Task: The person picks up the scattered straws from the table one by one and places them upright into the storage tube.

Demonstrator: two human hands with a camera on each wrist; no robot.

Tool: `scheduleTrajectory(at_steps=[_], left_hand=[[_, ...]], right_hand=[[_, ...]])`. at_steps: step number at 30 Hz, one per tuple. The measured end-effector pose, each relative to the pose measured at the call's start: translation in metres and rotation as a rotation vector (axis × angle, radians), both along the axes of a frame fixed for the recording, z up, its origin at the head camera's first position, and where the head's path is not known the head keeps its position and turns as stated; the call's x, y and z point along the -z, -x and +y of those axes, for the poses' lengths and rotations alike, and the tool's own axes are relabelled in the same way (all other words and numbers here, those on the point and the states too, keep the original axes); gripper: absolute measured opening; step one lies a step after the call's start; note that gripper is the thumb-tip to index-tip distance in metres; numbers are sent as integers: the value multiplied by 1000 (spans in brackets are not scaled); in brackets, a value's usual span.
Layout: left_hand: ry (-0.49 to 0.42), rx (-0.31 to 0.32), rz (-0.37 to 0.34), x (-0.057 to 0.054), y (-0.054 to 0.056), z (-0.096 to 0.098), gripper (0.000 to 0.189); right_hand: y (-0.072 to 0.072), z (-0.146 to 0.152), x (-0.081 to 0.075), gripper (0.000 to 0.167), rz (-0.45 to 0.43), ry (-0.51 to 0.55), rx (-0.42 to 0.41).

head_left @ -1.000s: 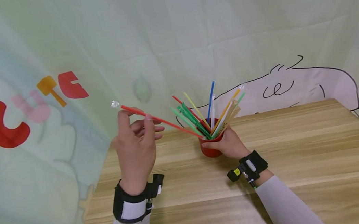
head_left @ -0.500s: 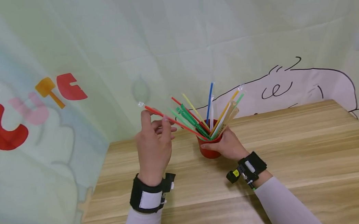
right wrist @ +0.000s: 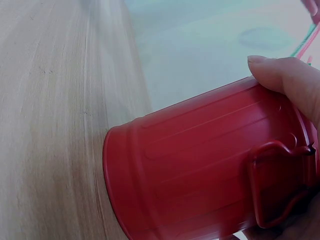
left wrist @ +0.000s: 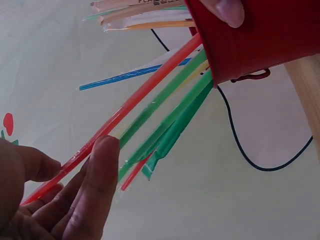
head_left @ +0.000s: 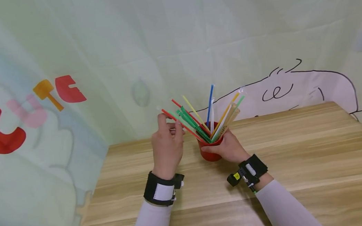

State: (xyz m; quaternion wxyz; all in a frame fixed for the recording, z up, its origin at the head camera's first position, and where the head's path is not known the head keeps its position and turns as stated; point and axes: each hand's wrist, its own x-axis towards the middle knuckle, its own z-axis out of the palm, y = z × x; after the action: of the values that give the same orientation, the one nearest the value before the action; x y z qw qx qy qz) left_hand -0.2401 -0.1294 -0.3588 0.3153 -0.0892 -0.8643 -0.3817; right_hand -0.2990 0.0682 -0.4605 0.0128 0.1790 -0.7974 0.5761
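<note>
My left hand (head_left: pixel 168 150) pinches a red wrapped straw (left wrist: pixel 135 98) between thumb and fingers. The straw slants left, its lower end at the mouth of a small red metal bucket (head_left: pixel 210 155). My right hand (head_left: pixel 234 149) grips this bucket near its rim; in the right wrist view, the thumb lies along the side above a wire handle (right wrist: pixel 256 185). Several other straws fan out of the bucket: a blue straw (head_left: pixel 210 104), green straws (head_left: pixel 191 121), a yellow straw (head_left: pixel 193 108) and paper-wrapped brown straws (head_left: pixel 232 116). Their lower ends are hidden inside.
The bucket stands on a wood-grain table (head_left: pixel 295 154), whose back edge meets a pale curtain (head_left: pixel 176 40). Cartoon lines and coloured letters are printed on the cloth. Both wrists wear black camera straps (head_left: pixel 159 188).
My left hand has moved right, closer to the bucket, bringing the red straw's upper part along, and the straw leans less far out. My right hand keeps its grip on the bucket.
</note>
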Motion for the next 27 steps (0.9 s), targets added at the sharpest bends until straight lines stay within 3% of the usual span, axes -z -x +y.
scheduleTrajectory(at_steps=[16, 22, 27], left_hand=[[44, -25, -48, 31, 24, 9, 22], [40, -29, -65, 38, 27, 9, 24], [-14, -7, -139, 40, 26, 9, 31]], right_hand=[[1, 1, 3, 76, -14, 22, -6], [2, 0, 2, 75, -2, 14, -3], [3, 1, 2, 74, -7, 12, 2]])
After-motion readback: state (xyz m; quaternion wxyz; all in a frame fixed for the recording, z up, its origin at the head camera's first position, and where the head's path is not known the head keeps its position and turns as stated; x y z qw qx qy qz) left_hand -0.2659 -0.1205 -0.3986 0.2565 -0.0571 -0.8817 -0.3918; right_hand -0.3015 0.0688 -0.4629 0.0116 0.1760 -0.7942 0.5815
